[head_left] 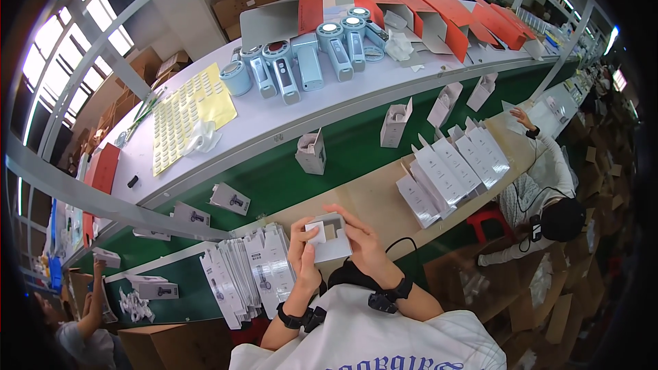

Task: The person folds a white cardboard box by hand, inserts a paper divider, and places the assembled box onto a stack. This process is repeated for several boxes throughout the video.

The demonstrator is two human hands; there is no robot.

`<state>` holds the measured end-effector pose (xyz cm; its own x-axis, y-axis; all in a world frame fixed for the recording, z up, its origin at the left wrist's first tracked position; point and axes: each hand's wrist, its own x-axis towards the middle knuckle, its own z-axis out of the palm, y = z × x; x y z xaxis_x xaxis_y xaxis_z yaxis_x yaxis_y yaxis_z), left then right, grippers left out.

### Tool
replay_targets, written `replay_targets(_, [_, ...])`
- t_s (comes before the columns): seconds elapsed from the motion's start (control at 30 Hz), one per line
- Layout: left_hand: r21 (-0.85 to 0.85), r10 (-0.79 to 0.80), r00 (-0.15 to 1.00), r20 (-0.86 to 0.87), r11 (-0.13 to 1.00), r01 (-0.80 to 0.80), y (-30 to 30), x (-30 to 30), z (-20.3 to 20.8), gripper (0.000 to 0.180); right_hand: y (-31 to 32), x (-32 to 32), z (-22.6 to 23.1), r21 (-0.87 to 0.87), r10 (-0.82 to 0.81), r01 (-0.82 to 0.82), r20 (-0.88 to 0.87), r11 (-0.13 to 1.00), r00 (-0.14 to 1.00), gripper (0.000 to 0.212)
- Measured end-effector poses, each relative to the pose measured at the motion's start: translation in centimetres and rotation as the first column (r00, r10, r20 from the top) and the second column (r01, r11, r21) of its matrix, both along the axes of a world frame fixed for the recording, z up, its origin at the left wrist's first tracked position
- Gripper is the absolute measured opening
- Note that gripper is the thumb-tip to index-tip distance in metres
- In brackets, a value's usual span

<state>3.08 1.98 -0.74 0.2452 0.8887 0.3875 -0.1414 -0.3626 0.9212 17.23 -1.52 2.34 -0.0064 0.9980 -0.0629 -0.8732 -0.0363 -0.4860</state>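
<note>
Box [332, 251] up in front of the chest, between both hands and touching each, so neither is nearer. Open end faces up toward the head; long axis foreshortened, can't tell its run for sure. Left hand [302, 255] at its left side, fingers curled in over the edge. Right hand [368, 247] wraps the right side, fingers reaching toward the far edge. Grip: both closed about the box, pinching it from opposite sides. Forearms rise from below, converging; wrists banded black. Flat cartons [267, 260] just left of the left hand
</note>
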Motion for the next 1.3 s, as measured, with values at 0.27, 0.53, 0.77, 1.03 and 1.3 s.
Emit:
replay_targets(0.27, [-0.267, 0.133, 0.986, 0.099, 0.958, -0.103, -0.3, 1.5, 1.8, 0.022, 0.0, -0.5, -2.7, -0.071, -0.066, 0.097, 0.350, 0.993, 0.934, 0.035])
replay_targets(0.53, [-0.139, -0.022, 0.988, 0.155, 0.989, 0.044, 0.6, 0.8, 1.3, 0.022, 0.5, -0.6, -2.1, 0.193, -0.214, 0.127, 0.536, 0.973, 0.816, 0.030])
replay_targets(0.77, [-0.286, 0.063, 0.986, 0.155, 0.958, -0.016, 0.3, 1.7, 2.3, 0.029, 0.5, -1.0, -2.2, 0.044, -0.188, 0.194, 0.528, 0.980, 0.828, 0.035])
replay_targets(1.03, [-0.315, 0.042, 0.995, 0.094, 0.949, -0.010, 0.4, 1.4, 1.1, 0.035, 0.5, -1.2, -3.4, 0.003, -0.182, 0.218, 0.561, 0.976, 0.808, 0.032])
replay_targets(1.3, [-0.207, 0.060, 0.998, -0.026, 0.976, -0.064, 0.4, 1.5, 0.9, 0.029, 0.4, -1.4, -3.7, 0.053, -0.227, 0.244, 0.594, 0.968, 0.772, 0.030])
